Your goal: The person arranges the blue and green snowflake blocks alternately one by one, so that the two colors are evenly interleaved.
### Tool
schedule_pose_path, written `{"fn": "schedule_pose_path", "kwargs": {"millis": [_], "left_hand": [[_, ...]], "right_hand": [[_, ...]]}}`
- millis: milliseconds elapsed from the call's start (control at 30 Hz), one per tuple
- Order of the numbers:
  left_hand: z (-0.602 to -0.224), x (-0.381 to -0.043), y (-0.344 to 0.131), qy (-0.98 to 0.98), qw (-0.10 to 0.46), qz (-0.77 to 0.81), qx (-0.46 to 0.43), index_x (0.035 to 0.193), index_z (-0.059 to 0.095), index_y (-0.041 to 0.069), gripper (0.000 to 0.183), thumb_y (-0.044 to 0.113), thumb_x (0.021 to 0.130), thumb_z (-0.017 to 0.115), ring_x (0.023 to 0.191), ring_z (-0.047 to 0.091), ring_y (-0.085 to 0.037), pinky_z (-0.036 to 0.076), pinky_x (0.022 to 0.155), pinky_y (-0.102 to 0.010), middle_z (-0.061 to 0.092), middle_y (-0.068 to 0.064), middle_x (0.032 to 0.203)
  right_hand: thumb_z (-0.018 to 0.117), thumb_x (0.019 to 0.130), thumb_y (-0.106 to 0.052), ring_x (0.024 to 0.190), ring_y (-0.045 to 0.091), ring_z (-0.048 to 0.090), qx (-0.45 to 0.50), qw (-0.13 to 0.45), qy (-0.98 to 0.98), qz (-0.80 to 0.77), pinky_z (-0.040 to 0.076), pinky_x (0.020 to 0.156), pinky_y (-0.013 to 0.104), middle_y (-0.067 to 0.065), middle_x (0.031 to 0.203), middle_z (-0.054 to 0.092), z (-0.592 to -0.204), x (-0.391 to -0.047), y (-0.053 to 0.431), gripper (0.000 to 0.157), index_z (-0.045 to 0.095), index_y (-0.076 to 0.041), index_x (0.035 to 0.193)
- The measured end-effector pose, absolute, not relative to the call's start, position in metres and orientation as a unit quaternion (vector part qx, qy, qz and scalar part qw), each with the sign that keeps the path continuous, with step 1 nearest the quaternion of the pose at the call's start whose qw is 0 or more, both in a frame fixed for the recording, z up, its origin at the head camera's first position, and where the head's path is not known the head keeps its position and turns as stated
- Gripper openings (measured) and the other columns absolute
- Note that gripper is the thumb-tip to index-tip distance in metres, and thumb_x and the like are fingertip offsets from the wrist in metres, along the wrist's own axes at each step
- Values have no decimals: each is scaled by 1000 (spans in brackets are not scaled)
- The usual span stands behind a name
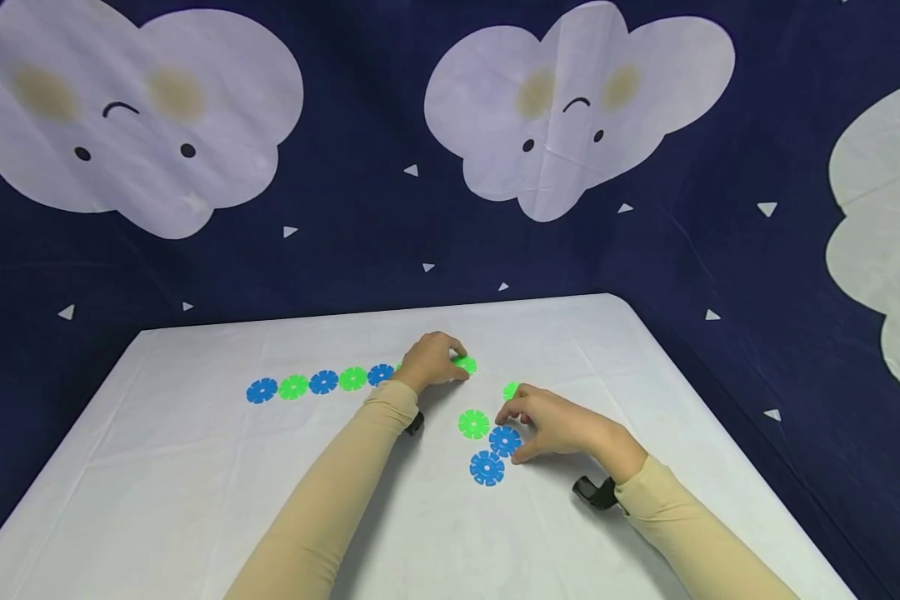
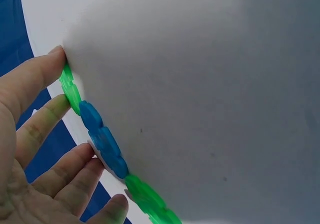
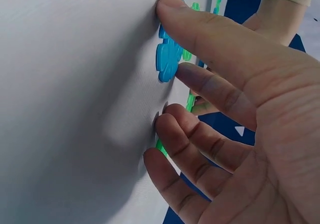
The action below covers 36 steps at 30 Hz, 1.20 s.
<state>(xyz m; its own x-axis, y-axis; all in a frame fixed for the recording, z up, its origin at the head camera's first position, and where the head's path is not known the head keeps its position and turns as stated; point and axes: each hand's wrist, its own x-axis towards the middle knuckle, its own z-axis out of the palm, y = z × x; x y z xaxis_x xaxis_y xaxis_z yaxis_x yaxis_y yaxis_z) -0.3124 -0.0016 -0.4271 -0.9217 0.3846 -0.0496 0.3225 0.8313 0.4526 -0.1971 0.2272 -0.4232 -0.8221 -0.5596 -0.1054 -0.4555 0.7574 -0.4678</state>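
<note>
A row of notched plastic discs, blue and green by turns, runs across the white table; a blue disc (image 1: 262, 391) is at its left end. At the row's right end my left hand (image 1: 429, 360) holds a green notched disc (image 1: 466, 364) between thumb and index finger. In the left wrist view that green disc (image 2: 71, 89) meets a blue disc (image 2: 104, 139). My right hand (image 1: 558, 421) has its thumb and index finger at opposite edges of a blue notched disc (image 1: 505, 441), also seen as the blue disc (image 3: 169, 58) in the right wrist view. Part of the row hides behind my left hand.
Beside the right hand lie a loose green disc (image 1: 473, 424) and another blue disc (image 1: 487, 468). A further green disc (image 1: 511, 390) shows partly behind its fingers. The white table (image 1: 157, 467) ends at a dark blue cloth (image 1: 360, 250) with printed clouds.
</note>
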Motion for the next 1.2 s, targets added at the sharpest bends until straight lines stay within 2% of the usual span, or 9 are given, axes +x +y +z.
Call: {"fn": "schedule_pose_path", "kwargs": {"millis": [233, 667, 833, 1033, 1200], "left_hand": [[-427, -313, -3, 953, 75, 227, 185, 130, 79, 14, 44, 30, 91, 88, 143, 59, -32, 49, 120, -50, 68, -11, 147], [-428, -316, -1, 954, 72, 229, 179, 127, 81, 15, 42, 29, 88, 90, 140, 61, -32, 51, 118, -50, 70, -8, 144], [-427, -315, -1, 956, 72, 227, 171, 127, 81, 15, 43, 29, 88, 91, 140, 61, -31, 52, 117, -50, 70, -7, 145], [-426, -314, 0, 956, 72, 230, 169, 127, 81, 15, 43, 28, 87, 91, 139, 62, -31, 53, 116, -50, 71, -7, 143], [-427, -315, 2, 955, 72, 235, 165, 127, 81, 14, 44, 27, 86, 92, 139, 62, -31, 53, 116, -51, 71, -7, 143]], "right_hand": [[98, 77, -24, 96, 12, 55, -278, 113, 929, -215, 51, 86, 29, -1, 111, 64, -424, -197, 227, 49, 79, -14, 121], [96, 81, -24, 96, 14, 57, -272, 113, 931, -216, 53, 86, 29, -1, 108, 63, -425, -197, 227, 44, 79, -16, 121], [96, 80, -25, 96, 14, 57, -273, 110, 931, -217, 53, 85, 29, -1, 108, 63, -426, -198, 227, 44, 79, -15, 120], [97, 79, -22, 100, 14, 61, -273, 113, 928, -226, 56, 91, 32, -1, 109, 65, -427, -200, 226, 43, 79, -13, 117], [98, 77, -19, 97, 13, 60, -263, 126, 928, -231, 55, 90, 30, -1, 106, 64, -425, -204, 225, 41, 78, -13, 112]]}}
